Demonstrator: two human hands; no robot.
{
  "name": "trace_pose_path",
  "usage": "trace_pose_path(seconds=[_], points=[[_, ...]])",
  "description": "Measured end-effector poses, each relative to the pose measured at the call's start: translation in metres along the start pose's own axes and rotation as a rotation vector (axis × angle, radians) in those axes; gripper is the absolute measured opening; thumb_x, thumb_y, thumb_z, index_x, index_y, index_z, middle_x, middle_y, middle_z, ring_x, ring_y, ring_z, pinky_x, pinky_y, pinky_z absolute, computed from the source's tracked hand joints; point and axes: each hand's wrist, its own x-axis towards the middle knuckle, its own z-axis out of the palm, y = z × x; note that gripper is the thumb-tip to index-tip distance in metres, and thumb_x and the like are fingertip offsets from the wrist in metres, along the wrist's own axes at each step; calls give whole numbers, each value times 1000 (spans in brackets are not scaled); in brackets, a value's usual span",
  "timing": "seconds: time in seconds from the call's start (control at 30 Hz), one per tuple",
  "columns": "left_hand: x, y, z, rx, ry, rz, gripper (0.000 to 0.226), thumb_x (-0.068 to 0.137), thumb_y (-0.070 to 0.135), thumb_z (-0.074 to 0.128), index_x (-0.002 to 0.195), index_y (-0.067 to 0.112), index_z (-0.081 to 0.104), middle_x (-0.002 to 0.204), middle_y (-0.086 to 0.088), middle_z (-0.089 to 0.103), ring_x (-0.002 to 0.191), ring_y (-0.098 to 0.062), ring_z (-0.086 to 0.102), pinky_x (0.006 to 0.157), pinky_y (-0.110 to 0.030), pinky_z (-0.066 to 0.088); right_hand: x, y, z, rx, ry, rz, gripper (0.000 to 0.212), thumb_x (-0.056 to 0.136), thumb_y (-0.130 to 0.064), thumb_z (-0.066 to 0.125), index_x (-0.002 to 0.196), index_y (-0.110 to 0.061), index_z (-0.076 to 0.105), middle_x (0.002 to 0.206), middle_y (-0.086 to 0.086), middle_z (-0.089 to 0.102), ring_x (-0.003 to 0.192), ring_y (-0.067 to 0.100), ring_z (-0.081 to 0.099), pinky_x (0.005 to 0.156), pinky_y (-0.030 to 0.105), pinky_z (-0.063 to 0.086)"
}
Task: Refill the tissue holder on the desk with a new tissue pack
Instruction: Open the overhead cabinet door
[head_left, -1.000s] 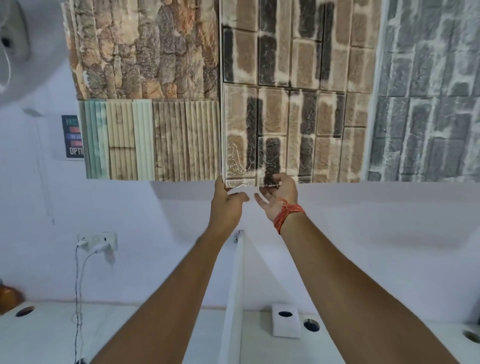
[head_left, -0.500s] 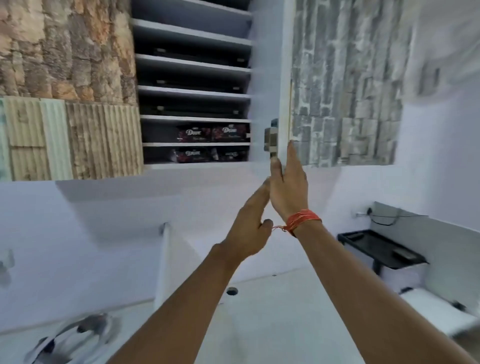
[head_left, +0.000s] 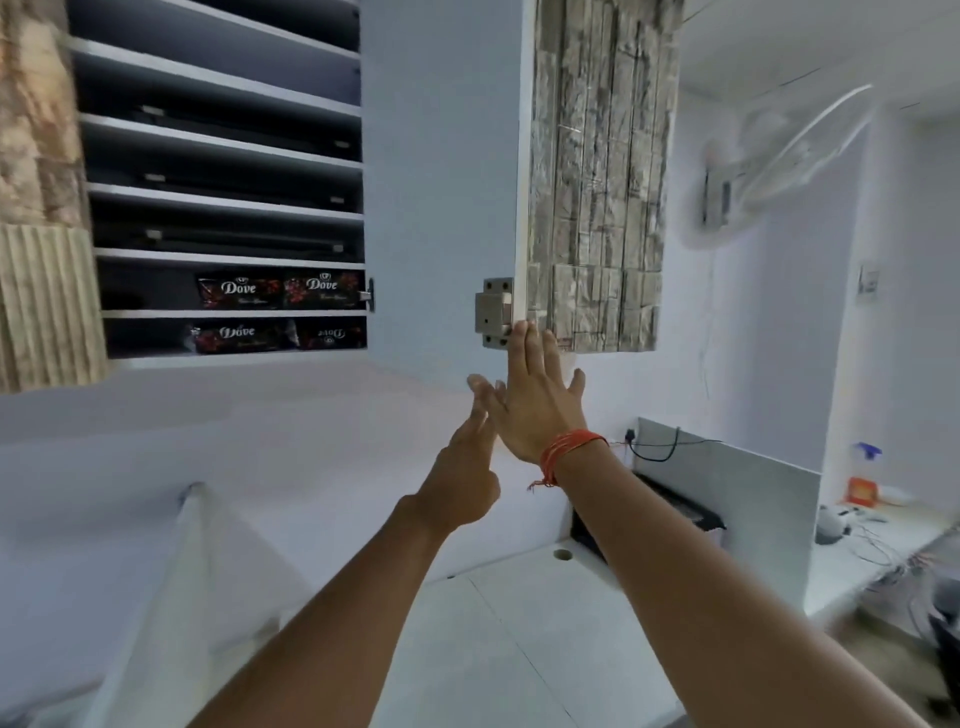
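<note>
Far left, stone-look cladding panels cover the neighbouring cupboard front. Next, the open wall cabinet: stacked white shelves, upper ones w/ dark flat items too dim to name. The two lowest shelves hold the dark tissue packs. Readable print: "Dove" in white script on both packs of the upper row, "Dove" on the lower-left pack, and the lower-right pack lies flipped so its logo reads upside down. Smaller script under the logos is too blurred to read.

Centre: left hand is raised below the door, fingers loose and partly spread, holding nothing. Right hand, w/ an orange thread band at the wrist, is flat and wide open, fingertips touching the lower edge of the cabinet door just beside the metal lock. It grips nothing.

Step in hand, as I judge it: get the door fully clear, then take one pack. To do it well: push the door wide w/ the right hand so it doesn't swing back, keep fingers off the lock's corners, and reach w/ the left to the nearest upper-row pack, sliding it straight out w/o dragging its neighbour.

Right of that: a wall fan, a spray bottle w/ an orange label I can't read. The tissue holder itself isn't in view; only the white desk below.
</note>
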Motion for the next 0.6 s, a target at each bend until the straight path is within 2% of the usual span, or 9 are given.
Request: trace_pose_path(seconds=[0.03,0.17,0.27,0.33,0.4,0.43,0.47,0.53,0.6], points=[[0,-1,1,8,-1,-16,107,84,-12,51,153,40,-12,159,18,-25,149,-7,-6,112,-10,16,1,-1,3,13,18,-2,83,94,-65,21,154,-15,-6,165,3,-6,152,22,-8,114,65,9],[0,2,-6,40,-16,-92,103,86,-10,48,152,45,-7,165,12,-12,154,-17,1,122,-36,16,3,1,12,42,59,-7,87,92,-68,22,155,-13,-4,165,4,-2,152,23,-4,113,65,14],[-9,1,-13,16,89,-49,95,92,-4,48,149,51,-5,165,11,6,152,-12,16,120,-27,21,1,-13,15,107,140,16,84,92,-62,36,154,-13,7,164,7,8,151,27,7,113,62,21],[-12,-7,-20,-72,170,-114,74,96,3,49,154,36,19,154,7,42,140,-13,43,112,-26,39,-3,-34,15,207,340,1,73,90,-48,49,149,-12,27,157,13,24,144,32,23,110,53,30],[-16,-21,-35,-179,237,-245,30,97,5,50,126,7,55,111,-10,68,110,-37,63,93,-44,53,-3,-61,18,365,530,-104,57,86,-34,58,136,-11,45,141,12,44,131,29,39,104,41,35],[-20,-32,-44,-210,275,-305,19,97,5,51,113,-1,58,97,-18,67,98,-45,62,84,-48,56,-1,-76,22,467,534,-163,49,85,-29,59,129,-11,51,131,9,51,123,25,45,102,37,37],[-26,-44,-56,-195,316,-353,17,96,3,51,110,0,60,91,-18,66,92,-42,63,77,-41,57,2,-90,28,578,469,-197,42,85,-25,60,124,-11,54,123,6,55,116,22,49,99,34,40],[-43,-71,-86,-154,414,-418,33,91,-4,49,117,12,61,101,-3,69,94,-22,67,71,-20,56,13,-118,47,758,247,-190,35,87,-23,61,120,-14,55,115,0,57,108,18,52,94,32,45],[-61,-102,-119,-181,510,-481,47,86,-7,48,124,19,59,117,-2,68,98,-19,68,71,-20,57,30,-144,75,823,95,-158,32,88,-26,61,119,-17,55,111,-3,57,104,16,53,91,32,47]])
